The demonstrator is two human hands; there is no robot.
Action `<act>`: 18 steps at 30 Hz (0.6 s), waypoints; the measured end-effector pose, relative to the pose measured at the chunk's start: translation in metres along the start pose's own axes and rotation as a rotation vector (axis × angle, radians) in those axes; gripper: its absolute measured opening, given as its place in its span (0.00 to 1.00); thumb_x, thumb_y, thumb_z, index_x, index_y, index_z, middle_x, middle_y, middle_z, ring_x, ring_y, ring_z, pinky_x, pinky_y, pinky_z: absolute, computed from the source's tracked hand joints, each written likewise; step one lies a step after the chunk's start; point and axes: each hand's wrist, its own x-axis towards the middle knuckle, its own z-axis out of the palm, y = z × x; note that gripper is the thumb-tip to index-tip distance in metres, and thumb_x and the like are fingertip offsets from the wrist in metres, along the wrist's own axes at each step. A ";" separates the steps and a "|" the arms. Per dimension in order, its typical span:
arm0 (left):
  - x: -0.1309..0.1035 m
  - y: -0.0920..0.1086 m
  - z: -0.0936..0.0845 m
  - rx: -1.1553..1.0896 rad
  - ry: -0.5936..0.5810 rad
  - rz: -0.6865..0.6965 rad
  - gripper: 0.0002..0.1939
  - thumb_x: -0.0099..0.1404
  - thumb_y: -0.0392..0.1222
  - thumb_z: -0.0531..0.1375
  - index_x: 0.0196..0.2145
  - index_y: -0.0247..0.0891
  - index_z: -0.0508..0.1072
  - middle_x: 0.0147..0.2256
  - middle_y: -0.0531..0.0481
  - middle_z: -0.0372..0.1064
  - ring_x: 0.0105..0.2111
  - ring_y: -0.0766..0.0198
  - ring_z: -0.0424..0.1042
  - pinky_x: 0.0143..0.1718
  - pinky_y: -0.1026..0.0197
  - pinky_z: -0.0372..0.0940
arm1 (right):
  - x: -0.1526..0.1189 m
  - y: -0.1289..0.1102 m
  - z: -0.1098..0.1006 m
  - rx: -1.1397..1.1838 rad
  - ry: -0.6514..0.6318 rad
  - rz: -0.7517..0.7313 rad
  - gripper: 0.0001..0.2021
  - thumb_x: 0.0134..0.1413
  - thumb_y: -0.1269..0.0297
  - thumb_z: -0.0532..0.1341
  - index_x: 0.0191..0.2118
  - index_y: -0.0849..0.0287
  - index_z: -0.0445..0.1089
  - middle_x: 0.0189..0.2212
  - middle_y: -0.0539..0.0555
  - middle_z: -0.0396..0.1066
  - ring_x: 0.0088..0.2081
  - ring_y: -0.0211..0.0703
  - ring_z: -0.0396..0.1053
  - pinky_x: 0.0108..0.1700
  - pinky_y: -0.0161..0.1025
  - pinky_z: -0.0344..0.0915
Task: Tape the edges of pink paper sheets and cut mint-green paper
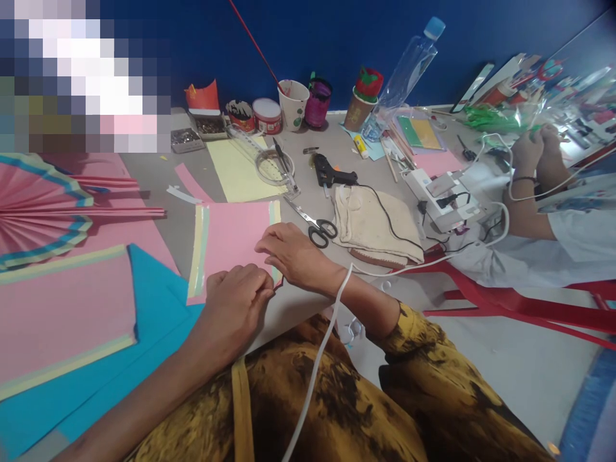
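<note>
A pink paper sheet [235,234] with yellow and pale green strips along its left and right edges lies before me. My left hand [238,298] rests on its lower part, fingers curled together near the bottom right corner; what they hold, if anything, is hidden. Over the right-hand strip is my right hand [293,253], its fingers bent and pressed together at the sheet's edge; I cannot make out anything between them. Black-handled scissors [317,228] lie just beyond my right hand. A black glue gun [334,174] is farther back.
Blue paper [154,289], another striped pink sheet [67,314] and a pleated pink fan [43,212] lie left. A folded cloth [375,224] and power strip [440,199] are right. Cups line the back. A white cable crosses my right wrist. Another person's hands [534,154] show at right.
</note>
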 end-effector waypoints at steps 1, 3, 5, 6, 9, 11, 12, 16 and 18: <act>-0.002 -0.001 0.001 -0.006 0.009 0.016 0.14 0.73 0.45 0.49 0.31 0.43 0.69 0.34 0.48 0.75 0.39 0.52 0.71 0.45 0.48 0.56 | 0.000 0.000 0.000 -0.002 0.000 0.002 0.09 0.69 0.73 0.59 0.50 0.53 0.72 0.52 0.57 0.68 0.54 0.51 0.63 0.61 0.50 0.64; -0.005 -0.002 0.002 -0.015 0.017 0.037 0.14 0.73 0.44 0.49 0.31 0.43 0.70 0.36 0.48 0.76 0.40 0.53 0.72 0.46 0.48 0.56 | 0.000 0.001 0.001 -0.004 0.002 -0.001 0.10 0.69 0.73 0.60 0.50 0.53 0.72 0.52 0.57 0.68 0.53 0.51 0.63 0.61 0.51 0.64; -0.006 -0.002 0.003 -0.009 0.025 0.018 0.12 0.73 0.45 0.51 0.34 0.44 0.71 0.36 0.49 0.77 0.40 0.52 0.73 0.48 0.48 0.56 | 0.000 0.001 0.001 -0.006 0.006 -0.013 0.10 0.68 0.74 0.60 0.50 0.54 0.72 0.52 0.58 0.69 0.53 0.52 0.63 0.61 0.51 0.63; -0.007 -0.002 0.004 0.004 0.027 0.001 0.11 0.73 0.47 0.53 0.36 0.44 0.72 0.37 0.49 0.78 0.39 0.51 0.73 0.48 0.48 0.57 | 0.000 0.001 0.001 -0.010 0.008 -0.020 0.10 0.68 0.75 0.61 0.50 0.55 0.73 0.52 0.58 0.69 0.53 0.52 0.63 0.61 0.51 0.63; -0.002 0.001 0.006 0.063 0.021 -0.001 0.10 0.70 0.50 0.58 0.40 0.43 0.74 0.39 0.46 0.78 0.42 0.48 0.74 0.49 0.46 0.58 | 0.000 0.000 0.001 -0.032 0.012 -0.040 0.11 0.67 0.77 0.61 0.50 0.58 0.73 0.51 0.60 0.69 0.53 0.51 0.63 0.61 0.50 0.63; 0.003 0.005 0.008 0.103 -0.005 0.017 0.10 0.72 0.48 0.56 0.39 0.42 0.75 0.41 0.44 0.79 0.45 0.46 0.74 0.49 0.45 0.57 | 0.001 0.000 0.001 -0.044 0.015 -0.048 0.10 0.67 0.77 0.61 0.50 0.59 0.73 0.51 0.61 0.69 0.52 0.51 0.63 0.61 0.49 0.63; 0.007 0.008 0.008 0.124 -0.018 0.016 0.11 0.73 0.46 0.54 0.38 0.42 0.75 0.42 0.43 0.78 0.45 0.46 0.75 0.49 0.45 0.57 | 0.000 0.000 0.001 -0.048 0.016 -0.052 0.10 0.67 0.77 0.61 0.50 0.59 0.73 0.51 0.61 0.69 0.52 0.52 0.63 0.60 0.49 0.63; 0.015 0.017 0.007 0.176 -0.064 -0.038 0.12 0.73 0.39 0.49 0.35 0.41 0.71 0.40 0.41 0.78 0.42 0.45 0.74 0.46 0.44 0.57 | 0.000 0.000 0.002 -0.066 0.009 -0.046 0.10 0.69 0.76 0.59 0.50 0.59 0.73 0.52 0.61 0.69 0.53 0.53 0.62 0.59 0.48 0.64; 0.016 0.019 0.006 0.158 -0.069 -0.049 0.12 0.72 0.37 0.49 0.33 0.41 0.69 0.39 0.41 0.77 0.41 0.46 0.74 0.46 0.45 0.57 | 0.000 0.000 0.004 -0.074 0.007 -0.035 0.10 0.70 0.75 0.59 0.50 0.58 0.73 0.52 0.61 0.69 0.53 0.53 0.62 0.58 0.48 0.64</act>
